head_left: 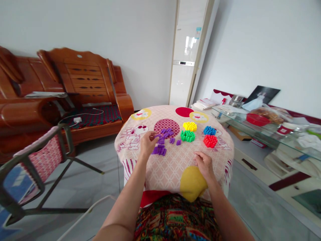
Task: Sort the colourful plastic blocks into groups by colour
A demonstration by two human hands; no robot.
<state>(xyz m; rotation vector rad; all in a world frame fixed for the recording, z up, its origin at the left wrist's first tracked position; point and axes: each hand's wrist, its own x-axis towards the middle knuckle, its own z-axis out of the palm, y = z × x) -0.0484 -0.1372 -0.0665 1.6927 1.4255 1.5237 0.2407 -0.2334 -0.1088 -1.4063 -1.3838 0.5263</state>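
Small purple pieces [165, 133] lie loosely spread on the left-centre of a round table, some in a row and some in a low cluster. My left hand [148, 144] reaches in at their left side, thumb and forefinger closed about one purple piece [157, 136]. Low on the right, my right hand [205, 164] rests by the cloth with fingers loosely bent and apart, nothing visible in them. Beyond it sit tight groups of red pieces [210, 141], blue pieces [209, 130], green pieces [188, 136] and yellow pieces [190, 126].
A pink patterned cloth [165, 170] covers the table. On the left stand a folding chair [47, 147] and a wooden sofa [82, 77]. A glass-topped cabinet [250, 130] on the right carries a red bowl [257, 119], papers and bags. Behind is a tall white unit [184, 50].
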